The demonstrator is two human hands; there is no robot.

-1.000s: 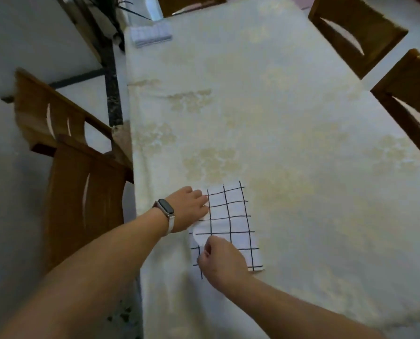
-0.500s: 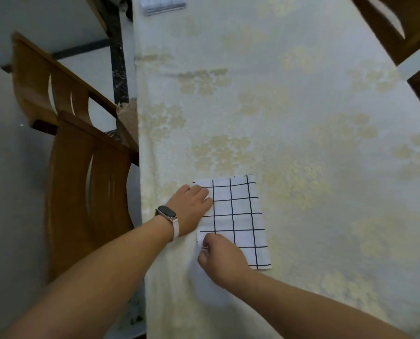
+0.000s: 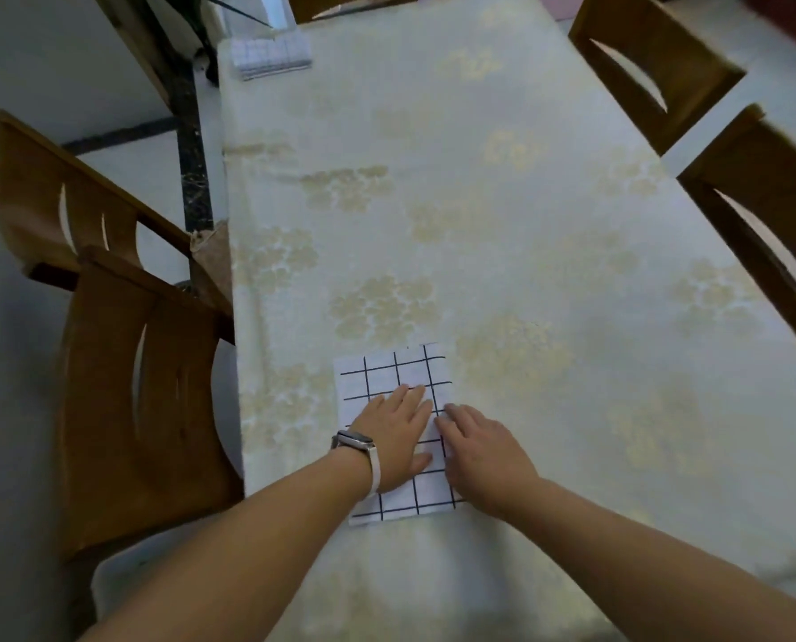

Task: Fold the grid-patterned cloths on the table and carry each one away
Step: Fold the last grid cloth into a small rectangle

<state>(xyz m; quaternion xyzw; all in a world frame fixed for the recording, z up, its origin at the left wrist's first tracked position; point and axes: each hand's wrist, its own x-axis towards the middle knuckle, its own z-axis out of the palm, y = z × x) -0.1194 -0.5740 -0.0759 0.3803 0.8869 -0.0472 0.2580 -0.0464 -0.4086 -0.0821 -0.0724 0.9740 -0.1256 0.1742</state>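
Note:
A white cloth with a black grid (image 3: 389, 379) lies folded into a small rectangle near the table's left front edge. My left hand (image 3: 398, 437), with a watch on its wrist, lies flat on the middle of the cloth with straight fingers. Beside it, my right hand (image 3: 484, 449) rests flat on the cloth's right edge, fingers pointing up and left. Both hands cover the cloth's middle. A stack of folded grid cloths (image 3: 270, 55) sits at the table's far left corner.
The table (image 3: 502, 201) wears a cream cloth with pale gold flowers. Two wooden chairs (image 3: 123, 363) stand along its left side, two more (image 3: 766, 234) on the right, and one at the far end. A dark post (image 3: 192, 150) stands beyond the left edge.
My left hand has slid from the cloth's left edge onto its middle. My right hand has let go of the near left corner and now lies flat on the right edge.

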